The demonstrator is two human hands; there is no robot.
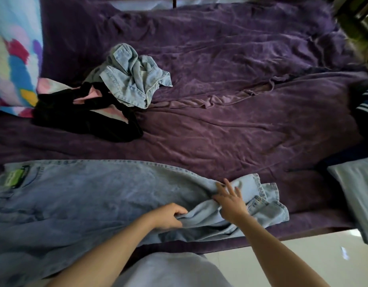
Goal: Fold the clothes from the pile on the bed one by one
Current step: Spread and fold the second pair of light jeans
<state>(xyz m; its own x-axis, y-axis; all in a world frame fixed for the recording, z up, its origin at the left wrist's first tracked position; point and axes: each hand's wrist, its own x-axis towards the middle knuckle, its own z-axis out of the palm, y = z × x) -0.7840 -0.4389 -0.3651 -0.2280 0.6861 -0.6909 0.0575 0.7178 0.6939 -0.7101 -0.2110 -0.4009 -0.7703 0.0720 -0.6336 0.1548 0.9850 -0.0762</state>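
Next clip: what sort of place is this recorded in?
Most likely a bedroom in a home. A rumpled purple bed sheet fills the view, a pile of clothes lies on it, jeans are spread along its near edge, and what looks like a pale pillow sits at the right.

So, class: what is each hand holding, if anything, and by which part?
The left hand grips the jeans by a bunched fold of leg near the hem. The right hand holds nothing; it presses flat on the denim.
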